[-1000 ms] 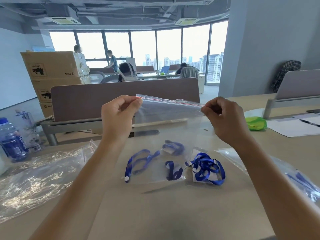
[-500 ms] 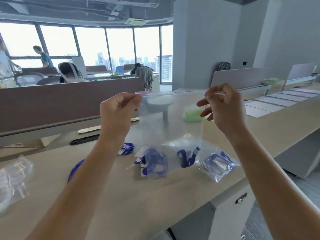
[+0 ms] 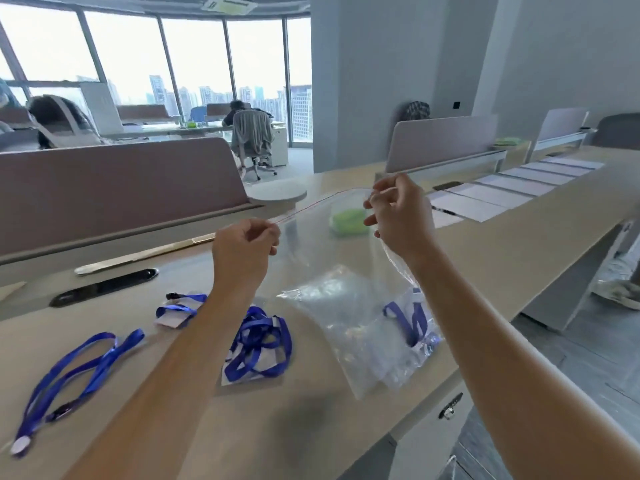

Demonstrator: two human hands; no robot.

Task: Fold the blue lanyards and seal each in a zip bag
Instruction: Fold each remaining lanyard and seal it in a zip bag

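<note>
I hold a clear zip bag [image 3: 322,258] in the air over the desk by its red-lined top edge. My left hand [image 3: 244,249] pinches the left corner and my right hand [image 3: 398,216] pinches the right corner. A blue lanyard [image 3: 410,318] lies at the bag's lower right, among other clear bags; I cannot tell which bag it is in. On the desk below lie a folded blue lanyard bundle [image 3: 258,342], a smaller bundle [image 3: 180,310] and an unfolded blue lanyard [image 3: 79,368] at the left.
The beige desk [image 3: 512,247] ends close on the right. A green object [image 3: 348,221] lies behind the bag. White papers [image 3: 491,192] line the far right. A grey divider [image 3: 114,188] and a black slot [image 3: 104,287] sit behind. A person sits far off.
The view has swung further right. The bag's top edge now slants, with my left hand lower and my right hand higher. Both hands still pinch the bag.
</note>
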